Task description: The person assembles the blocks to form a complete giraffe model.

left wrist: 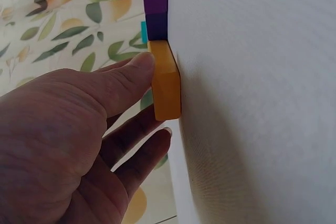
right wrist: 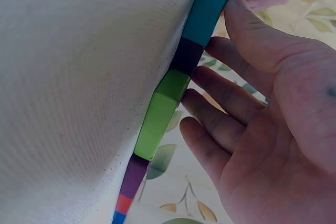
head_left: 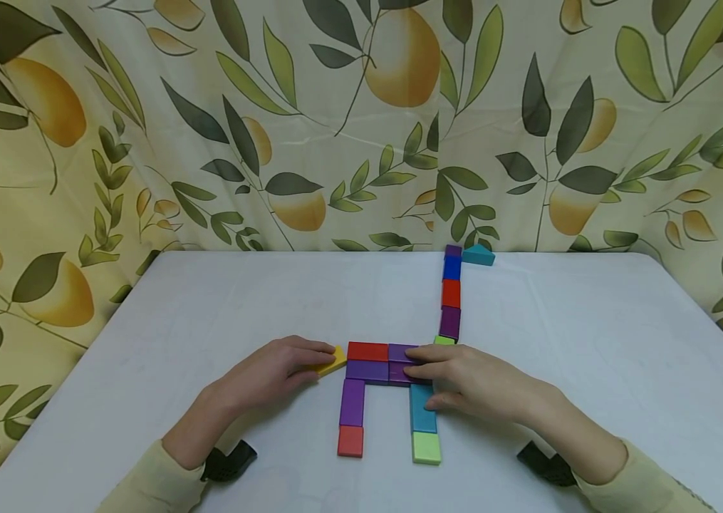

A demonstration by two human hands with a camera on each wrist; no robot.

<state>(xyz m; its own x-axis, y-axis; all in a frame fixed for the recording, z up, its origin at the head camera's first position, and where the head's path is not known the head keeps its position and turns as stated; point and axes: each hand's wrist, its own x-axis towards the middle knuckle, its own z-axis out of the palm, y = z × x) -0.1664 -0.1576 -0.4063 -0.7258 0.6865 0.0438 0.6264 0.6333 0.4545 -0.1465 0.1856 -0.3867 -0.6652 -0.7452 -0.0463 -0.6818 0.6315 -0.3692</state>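
Observation:
My left hand [head_left: 265, 372] pinches a yellow triangular block [head_left: 334, 361] between thumb and fingers, its tip right at the left end of a flat block figure. The figure's body has a red block [head_left: 367, 351] above a purple block [head_left: 367, 371], with more purple blocks [head_left: 397, 352] on the right. My right hand [head_left: 486, 381] lies with extended fingers over those right-hand purple blocks, its thumb at the teal block [head_left: 422, 407]. In the right wrist view, the fingertips are beside the green block [right wrist: 157, 119]. The fingers partly cover the body's right end.
Below the body hang a purple block [head_left: 352, 402] with a red one [head_left: 350, 442], and a lime block [head_left: 427, 449] under the teal. A column with purple, red [head_left: 451, 293] and blue [head_left: 452, 268] blocks runs back to a teal triangle [head_left: 479, 256]. The white table [head_left: 239, 299] meets a patterned curtain.

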